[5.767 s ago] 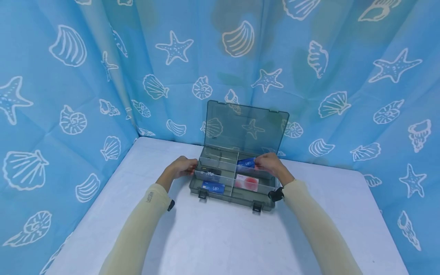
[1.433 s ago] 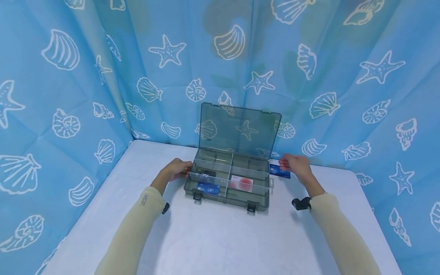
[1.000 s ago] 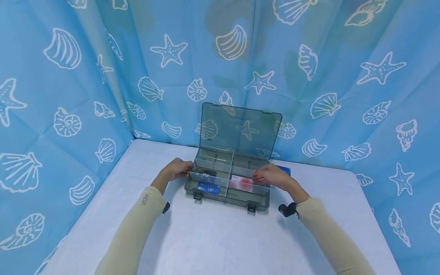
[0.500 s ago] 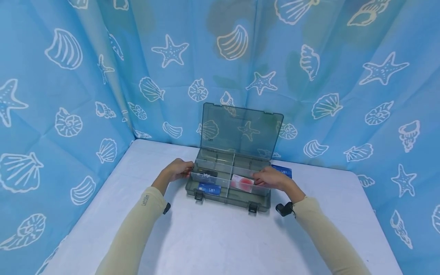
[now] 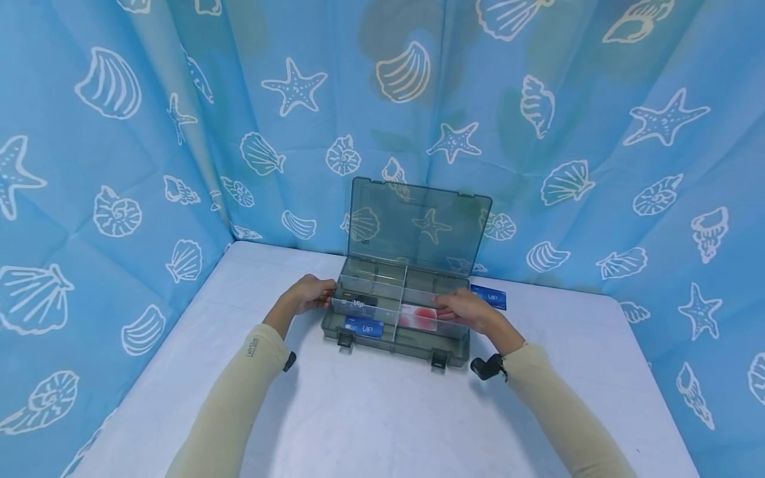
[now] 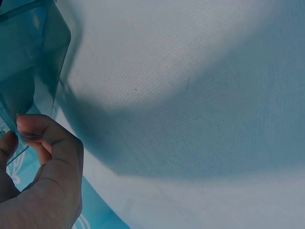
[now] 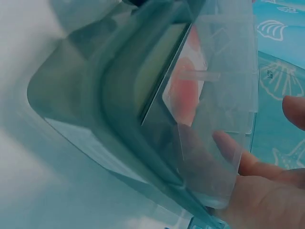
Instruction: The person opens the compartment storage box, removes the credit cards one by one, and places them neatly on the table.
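A grey see-through storage box with clear dividers stands with its lid raised. My left hand pinches its left wall; in the left wrist view the thumb and forefinger meet at the corner. My right hand reaches into the right middle compartment, fingertips right by a white card with red circles. In the right wrist view its fingers show through a divider, near that card, with the thumb held apart. On the left side lie a black VIP card and a blue VIP card.
Another blue card lies on the white table, just right of the box. Behind the box, its raised lid stands close to a blue curtain printed with shells and starfish.
A blue card from the back right compartment now lies on the table, right of the box. My right hand left it there and came back left into the box. The left hand stays at the wall.
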`<state>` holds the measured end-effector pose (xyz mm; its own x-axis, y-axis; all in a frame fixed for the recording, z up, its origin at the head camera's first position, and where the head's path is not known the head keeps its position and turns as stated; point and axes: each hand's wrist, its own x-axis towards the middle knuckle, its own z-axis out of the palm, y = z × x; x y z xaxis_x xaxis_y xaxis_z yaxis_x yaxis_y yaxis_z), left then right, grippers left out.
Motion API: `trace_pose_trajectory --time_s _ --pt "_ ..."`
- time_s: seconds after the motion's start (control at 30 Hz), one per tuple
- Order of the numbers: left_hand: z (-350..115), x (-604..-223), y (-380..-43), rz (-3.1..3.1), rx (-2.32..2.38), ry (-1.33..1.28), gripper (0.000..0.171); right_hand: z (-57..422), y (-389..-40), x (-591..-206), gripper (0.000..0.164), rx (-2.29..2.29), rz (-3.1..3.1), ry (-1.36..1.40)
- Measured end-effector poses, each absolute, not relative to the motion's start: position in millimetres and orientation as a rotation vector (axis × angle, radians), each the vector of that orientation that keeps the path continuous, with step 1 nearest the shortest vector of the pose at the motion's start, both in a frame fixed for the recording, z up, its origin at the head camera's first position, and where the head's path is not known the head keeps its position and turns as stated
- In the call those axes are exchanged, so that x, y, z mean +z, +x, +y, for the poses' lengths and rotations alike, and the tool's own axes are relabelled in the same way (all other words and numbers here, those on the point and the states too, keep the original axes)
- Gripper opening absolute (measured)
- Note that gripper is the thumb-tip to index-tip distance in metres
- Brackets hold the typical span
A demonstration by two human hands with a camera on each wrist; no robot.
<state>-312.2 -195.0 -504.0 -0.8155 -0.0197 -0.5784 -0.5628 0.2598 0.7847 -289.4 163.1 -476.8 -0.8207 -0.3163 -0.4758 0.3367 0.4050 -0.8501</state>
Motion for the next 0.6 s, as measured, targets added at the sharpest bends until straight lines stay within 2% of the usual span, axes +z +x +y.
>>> trace_pose_trajectory --time_s 0.4,0.6 --pt "-196.4 -506.4 -312.0 2.062 1.609 -0.534 0.031 160.8 -287.8 -476.9 0.056 -1.363 2.095 -0.114" --pt "-197.3 -506.8 -312.7 2.052 1.624 -0.534 0.030 165.4 -291.2 -473.1 0.060 -1.303 2.120 -0.070"
